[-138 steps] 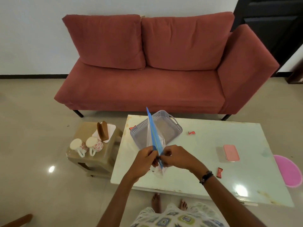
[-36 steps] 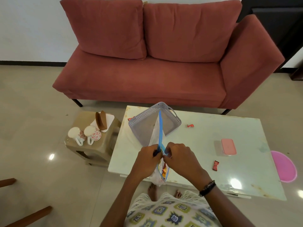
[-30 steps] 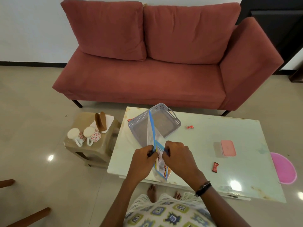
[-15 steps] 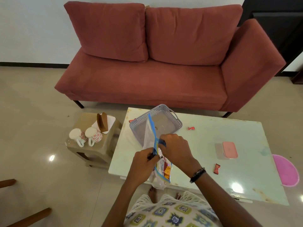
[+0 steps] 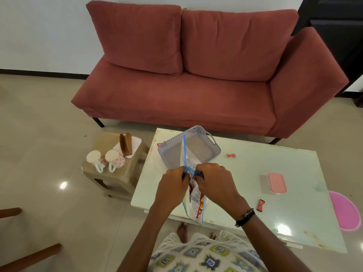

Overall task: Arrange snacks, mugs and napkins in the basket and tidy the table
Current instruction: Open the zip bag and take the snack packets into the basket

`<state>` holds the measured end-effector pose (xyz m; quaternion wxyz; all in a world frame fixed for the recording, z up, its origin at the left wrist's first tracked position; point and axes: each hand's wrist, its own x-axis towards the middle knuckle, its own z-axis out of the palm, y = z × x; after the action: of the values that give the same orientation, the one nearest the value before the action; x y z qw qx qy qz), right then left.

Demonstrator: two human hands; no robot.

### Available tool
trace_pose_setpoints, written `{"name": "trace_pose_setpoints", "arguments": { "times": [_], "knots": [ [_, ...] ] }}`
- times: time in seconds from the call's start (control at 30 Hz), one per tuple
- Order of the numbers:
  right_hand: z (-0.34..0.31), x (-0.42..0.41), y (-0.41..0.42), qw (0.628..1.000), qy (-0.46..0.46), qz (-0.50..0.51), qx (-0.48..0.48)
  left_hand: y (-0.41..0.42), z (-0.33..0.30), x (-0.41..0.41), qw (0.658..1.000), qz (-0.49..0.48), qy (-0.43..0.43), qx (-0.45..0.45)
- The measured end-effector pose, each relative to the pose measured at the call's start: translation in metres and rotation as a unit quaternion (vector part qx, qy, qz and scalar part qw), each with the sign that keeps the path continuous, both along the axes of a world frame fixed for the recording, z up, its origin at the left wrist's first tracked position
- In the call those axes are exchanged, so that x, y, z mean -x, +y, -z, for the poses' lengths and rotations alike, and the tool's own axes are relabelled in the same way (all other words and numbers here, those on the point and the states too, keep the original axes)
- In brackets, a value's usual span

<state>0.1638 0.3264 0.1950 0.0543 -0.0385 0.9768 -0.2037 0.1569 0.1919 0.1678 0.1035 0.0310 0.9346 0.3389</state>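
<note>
- Left hand [image 5: 172, 185] and right hand [image 5: 215, 182], at lower centre, each pinched the blue seal of a zip bag [image 5: 193, 203] holding snack packets.
- Grey basket [image 5: 198, 132] sat just above.

There are two mugs [image 5: 96, 159] [image 5: 115, 159], one basket [image 5: 215, 149], one zip bag [image 5: 193, 203], three small red candies [image 5: 231, 155] [image 5: 260, 205] [image 5: 161, 143], and one pink box [image 5: 276, 182].
</note>
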Motion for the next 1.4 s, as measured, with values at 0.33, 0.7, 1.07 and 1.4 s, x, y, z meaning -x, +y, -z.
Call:
{"name": "trace_pose_setpoints", "arguments": {
  "times": [0.33,0.7,1.07,1.4],
  "knots": [
    [-0.005,0.008,-0.001,0.999,0.003,0.023,0.025,0.005,-0.004,-0.006,0.997,-0.009,-0.019,-0.071],
    [0.0,0.017,0.021,0.991,0.045,0.128,0.006,-0.037,-0.007,-0.005,0.994,-0.055,-0.058,-0.081],
    [0.011,0.044,0.037,0.99,0.03,0.135,-0.027,-0.049,-0.001,-0.005,0.991,-0.063,-0.074,-0.094],
    [0.027,0.009,0.014,0.987,0.146,0.036,0.048,-0.035,0.015,-0.007,0.977,-0.123,-0.075,-0.159]
  ]
}}
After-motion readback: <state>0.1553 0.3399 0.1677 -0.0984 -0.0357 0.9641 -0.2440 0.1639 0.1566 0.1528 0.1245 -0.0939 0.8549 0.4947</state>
